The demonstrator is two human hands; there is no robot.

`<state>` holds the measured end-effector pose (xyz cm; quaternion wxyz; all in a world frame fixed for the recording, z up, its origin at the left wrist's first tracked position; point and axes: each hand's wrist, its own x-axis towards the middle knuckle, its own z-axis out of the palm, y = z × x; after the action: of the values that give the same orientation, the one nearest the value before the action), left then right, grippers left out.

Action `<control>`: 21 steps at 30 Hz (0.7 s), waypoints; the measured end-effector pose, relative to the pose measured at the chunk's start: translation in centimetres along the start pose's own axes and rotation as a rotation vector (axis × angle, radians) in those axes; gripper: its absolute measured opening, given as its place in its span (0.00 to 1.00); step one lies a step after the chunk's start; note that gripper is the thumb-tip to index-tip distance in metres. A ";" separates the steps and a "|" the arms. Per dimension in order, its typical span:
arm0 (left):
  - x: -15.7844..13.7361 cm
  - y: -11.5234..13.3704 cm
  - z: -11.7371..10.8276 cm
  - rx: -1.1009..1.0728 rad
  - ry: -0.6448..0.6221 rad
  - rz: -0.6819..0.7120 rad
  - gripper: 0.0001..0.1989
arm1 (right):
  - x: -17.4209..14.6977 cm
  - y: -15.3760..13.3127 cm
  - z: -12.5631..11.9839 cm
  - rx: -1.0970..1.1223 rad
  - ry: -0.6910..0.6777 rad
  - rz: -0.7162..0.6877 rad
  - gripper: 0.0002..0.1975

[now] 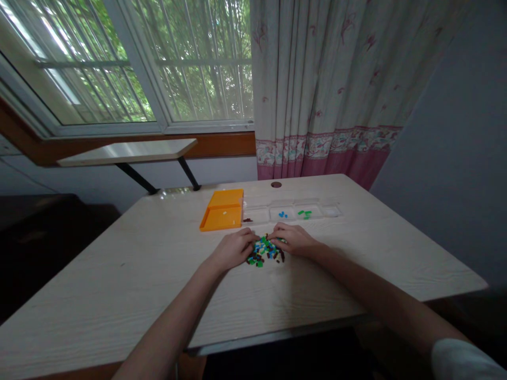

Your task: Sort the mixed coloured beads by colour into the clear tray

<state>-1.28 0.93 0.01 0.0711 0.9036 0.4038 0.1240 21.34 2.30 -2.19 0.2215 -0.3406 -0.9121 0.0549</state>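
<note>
A small pile of mixed toy building bricks [261, 247], green, blue, dark brown and pale, lies on the desk between my hands. My left hand [235, 247] rests at the left edge of the pile, its fingers curled and pressed together against the bricks. From the right, my right hand [295, 239] reaches to the pile's upper right edge with bent, closed fingers. What either hand pinches is too small to make out. Behind the pile stands a clear compartment tray [269, 215]. Separate compartments of it hold brown bricks [247, 220], blue bricks [282, 215] and green bricks [304, 214].
An open orange plastic case [222, 217] with a few pale pieces lies left of the clear tray. A raised shelf [130, 151] on black legs is at the desk's back left. The wooden desk [158, 274] has a round cable hole [276, 184] near its back edge.
</note>
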 end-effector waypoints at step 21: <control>-0.1 0.3 -0.2 -0.069 -0.014 0.076 0.16 | -0.2 -1.1 -0.2 0.030 -0.025 -0.069 0.11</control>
<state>-1.16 0.70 0.22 0.1003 0.9161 0.3642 0.1342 20.90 1.34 -1.85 0.2169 -0.3047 -0.9251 0.0652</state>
